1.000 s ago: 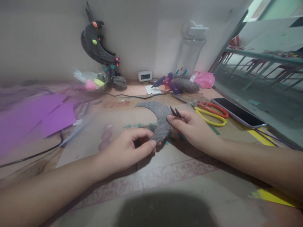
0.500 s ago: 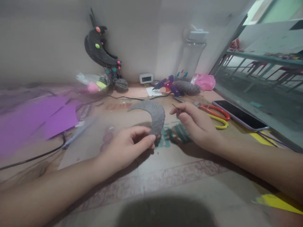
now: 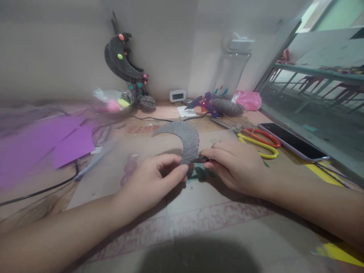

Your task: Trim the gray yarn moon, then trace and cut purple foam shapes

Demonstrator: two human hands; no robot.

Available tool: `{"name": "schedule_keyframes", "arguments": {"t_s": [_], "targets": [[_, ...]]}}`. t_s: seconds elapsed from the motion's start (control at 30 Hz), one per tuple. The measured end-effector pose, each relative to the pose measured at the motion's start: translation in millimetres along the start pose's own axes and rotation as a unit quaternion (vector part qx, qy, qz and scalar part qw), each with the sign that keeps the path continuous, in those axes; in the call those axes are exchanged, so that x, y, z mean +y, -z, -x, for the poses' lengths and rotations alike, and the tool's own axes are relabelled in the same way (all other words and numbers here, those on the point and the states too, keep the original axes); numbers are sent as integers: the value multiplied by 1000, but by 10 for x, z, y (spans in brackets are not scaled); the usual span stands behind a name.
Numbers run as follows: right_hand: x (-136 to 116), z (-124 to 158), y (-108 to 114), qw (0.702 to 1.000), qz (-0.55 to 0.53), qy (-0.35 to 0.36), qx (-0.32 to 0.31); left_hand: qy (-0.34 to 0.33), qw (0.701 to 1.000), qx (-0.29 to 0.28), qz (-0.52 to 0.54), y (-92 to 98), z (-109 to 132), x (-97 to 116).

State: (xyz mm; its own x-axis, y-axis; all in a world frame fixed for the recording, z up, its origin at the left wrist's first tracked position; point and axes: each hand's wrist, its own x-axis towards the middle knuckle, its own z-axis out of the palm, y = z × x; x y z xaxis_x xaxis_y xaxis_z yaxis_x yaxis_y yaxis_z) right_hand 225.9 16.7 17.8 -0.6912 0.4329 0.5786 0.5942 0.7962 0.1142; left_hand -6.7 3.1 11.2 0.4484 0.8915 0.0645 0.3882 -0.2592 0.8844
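Note:
A grey yarn-wrapped crescent (image 3: 184, 139) stands up from the table in the middle of the view. My left hand (image 3: 152, 182) pinches its lower tip between thumb and fingers. My right hand (image 3: 234, 165) is closed around a small dark snipper (image 3: 202, 160), whose tip touches the crescent's lower end beside my left thumb. Both forearms rest low over the table.
Orange and yellow scissors (image 3: 257, 141) and a phone (image 3: 294, 141) lie right of my right hand. A glue gun (image 3: 203, 102), grey yarn ball (image 3: 227, 107), small clock (image 3: 178, 95), water bottle (image 3: 234, 66) and a dark decorated crescent (image 3: 121, 60) line the back wall. Purple paper (image 3: 54, 142) lies left.
My right hand has come down and left from above the scissors, bringing the snipper's tip to the crescent's lower end. My left hand has kept its pinch on the crescent.

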Motion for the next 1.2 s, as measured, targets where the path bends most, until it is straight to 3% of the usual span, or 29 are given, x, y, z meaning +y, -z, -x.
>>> {"name": "schedule_keyframes", "arguments": {"t_s": [0.53,0.87,1.2], "targets": [[1,11,-12,1000,-12,0,-7,-15,999,4,-30,12,20,26],[-7,10,-11,1000,19,18,-2,-9,1000,-13,17,1,12,-6],[1,6,-18,999,-23,27,12,4,998,-36,58,9,30,-9]]}}
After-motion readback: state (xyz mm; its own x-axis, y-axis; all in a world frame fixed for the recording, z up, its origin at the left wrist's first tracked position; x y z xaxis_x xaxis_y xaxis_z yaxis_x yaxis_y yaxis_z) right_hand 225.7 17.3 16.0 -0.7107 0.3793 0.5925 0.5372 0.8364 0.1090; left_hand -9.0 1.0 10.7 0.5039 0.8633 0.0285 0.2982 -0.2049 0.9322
